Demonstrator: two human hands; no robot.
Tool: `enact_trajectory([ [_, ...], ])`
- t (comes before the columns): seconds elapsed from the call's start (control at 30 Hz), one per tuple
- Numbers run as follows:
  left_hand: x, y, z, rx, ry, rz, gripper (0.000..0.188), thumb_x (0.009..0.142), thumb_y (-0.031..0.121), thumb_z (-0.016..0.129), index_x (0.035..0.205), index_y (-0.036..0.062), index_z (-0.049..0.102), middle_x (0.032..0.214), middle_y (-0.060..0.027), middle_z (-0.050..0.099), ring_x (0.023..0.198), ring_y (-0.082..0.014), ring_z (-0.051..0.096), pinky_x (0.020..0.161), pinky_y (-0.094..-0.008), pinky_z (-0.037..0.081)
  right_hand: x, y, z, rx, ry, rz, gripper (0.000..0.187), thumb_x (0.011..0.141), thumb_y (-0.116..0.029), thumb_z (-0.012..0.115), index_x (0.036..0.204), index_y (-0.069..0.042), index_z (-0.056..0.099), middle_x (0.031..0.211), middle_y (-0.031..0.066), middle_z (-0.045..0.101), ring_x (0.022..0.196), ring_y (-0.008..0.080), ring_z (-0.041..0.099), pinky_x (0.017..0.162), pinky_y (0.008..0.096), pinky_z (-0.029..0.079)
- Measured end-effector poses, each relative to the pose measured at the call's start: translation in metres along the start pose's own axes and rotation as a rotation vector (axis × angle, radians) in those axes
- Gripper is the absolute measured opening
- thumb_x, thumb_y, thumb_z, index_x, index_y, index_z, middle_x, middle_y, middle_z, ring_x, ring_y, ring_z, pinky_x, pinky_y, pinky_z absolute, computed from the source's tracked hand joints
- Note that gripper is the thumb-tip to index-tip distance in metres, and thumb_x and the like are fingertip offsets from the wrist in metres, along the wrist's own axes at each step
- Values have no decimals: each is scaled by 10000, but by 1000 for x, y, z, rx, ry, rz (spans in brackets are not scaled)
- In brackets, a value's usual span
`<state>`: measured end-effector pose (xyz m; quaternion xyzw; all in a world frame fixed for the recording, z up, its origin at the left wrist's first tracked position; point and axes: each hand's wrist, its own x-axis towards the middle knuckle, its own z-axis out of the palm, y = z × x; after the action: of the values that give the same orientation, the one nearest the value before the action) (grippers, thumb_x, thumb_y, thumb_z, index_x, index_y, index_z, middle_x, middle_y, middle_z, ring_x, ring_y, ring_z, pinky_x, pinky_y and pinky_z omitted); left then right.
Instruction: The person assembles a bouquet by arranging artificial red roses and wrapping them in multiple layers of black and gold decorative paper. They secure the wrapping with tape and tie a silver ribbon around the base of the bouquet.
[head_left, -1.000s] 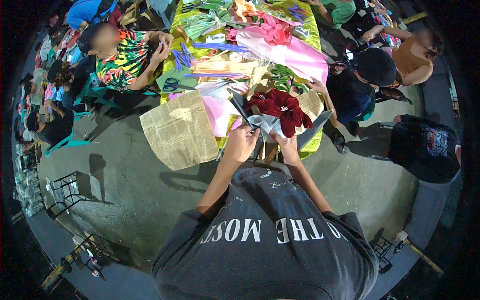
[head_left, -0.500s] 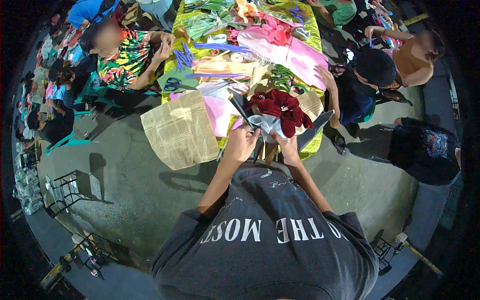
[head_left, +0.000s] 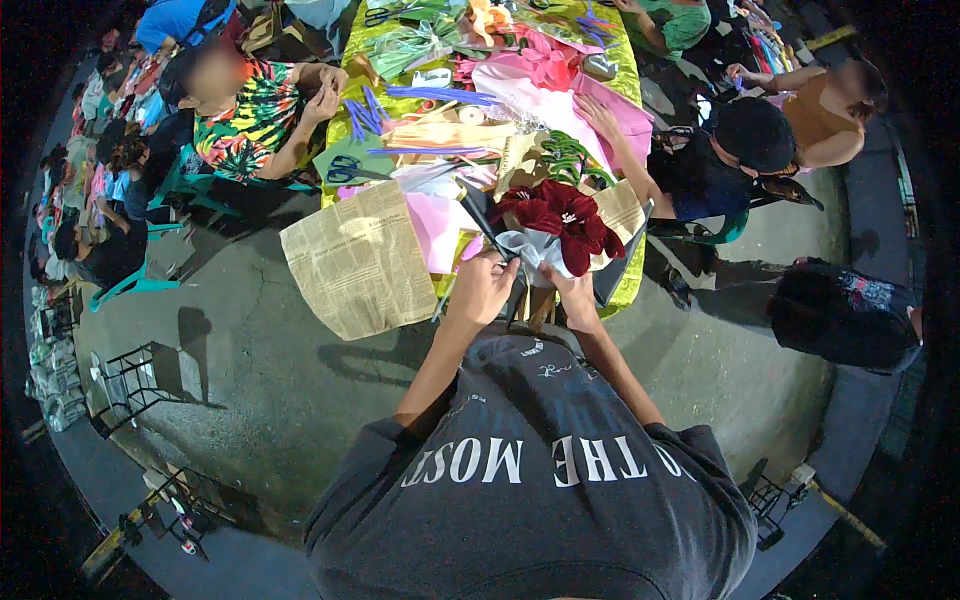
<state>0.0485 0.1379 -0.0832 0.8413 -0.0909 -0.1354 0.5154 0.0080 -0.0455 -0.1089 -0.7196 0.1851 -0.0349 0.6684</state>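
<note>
At the near edge of the table I hold a small bouquet of dark red flowers (head_left: 572, 222) whose base is wrapped in white tissue (head_left: 526, 247). My left hand (head_left: 484, 288) is closed, thumb and fingers pinching black wrapping paper (head_left: 477, 207) beside the tissue. On the other side, my right hand (head_left: 571, 295) is closed round the bouquet's lower wrap, just below the petals. More dark wrapping paper (head_left: 622, 262) stands out to the right of the flowers. The stems are mostly hidden by my hands and the wrap.
Newsprint-patterned paper (head_left: 358, 262) overhangs the table's near left edge. Scissors (head_left: 345, 168) lie on green material behind it. Purple strips (head_left: 440, 95), pink paper (head_left: 612, 120) and green leaves (head_left: 565, 155) cover the yellow tablecloth (head_left: 628, 290). Co-workers sit at both sides; one's hand (head_left: 598, 115) reaches over the table.
The right-hand co-worker's hand has moved farther over the pink paper. Dark paper right of my flowers has swung inward and down. My hands stay nearly in place.
</note>
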Motion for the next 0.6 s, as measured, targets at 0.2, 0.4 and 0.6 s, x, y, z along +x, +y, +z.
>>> enact_trajectory([
  [0.2, -1, 5, -3, -27, 0, -7, 211, 948, 192, 619, 1006, 0, 683, 665, -137, 662, 587, -214, 659, 583, -353, 508, -3, -6, 0, -17, -55, 13, 565, 797, -153, 752, 1291, -17, 511, 1199, 93, 566, 1086, 222, 529, 967, 361, 409],
  [0.4, -3, 5, -4, -7, -4, -43, 235, 933, 209, 634, 997, -11, 686, 713, -171, 683, 642, -248, 694, 607, -362, 519, 0, 0, -2, 1, -81, 43, 613, 750, -188, 811, 1256, 8, 525, 1187, 87, 598, 1037, 214, 554, 937, 344, 436],
  [0.6, -3, 8, -5, 13, -29, -74, 264, 927, 232, 639, 950, -27, 686, 714, -183, 684, 654, -269, 699, 617, -375, 521, -2, 3, -1, 4, -46, 15, 570, 764, -165, 800, 1241, -1, 536, 1168, 80, 598, 1044, 207, 553, 934, 346, 435],
])
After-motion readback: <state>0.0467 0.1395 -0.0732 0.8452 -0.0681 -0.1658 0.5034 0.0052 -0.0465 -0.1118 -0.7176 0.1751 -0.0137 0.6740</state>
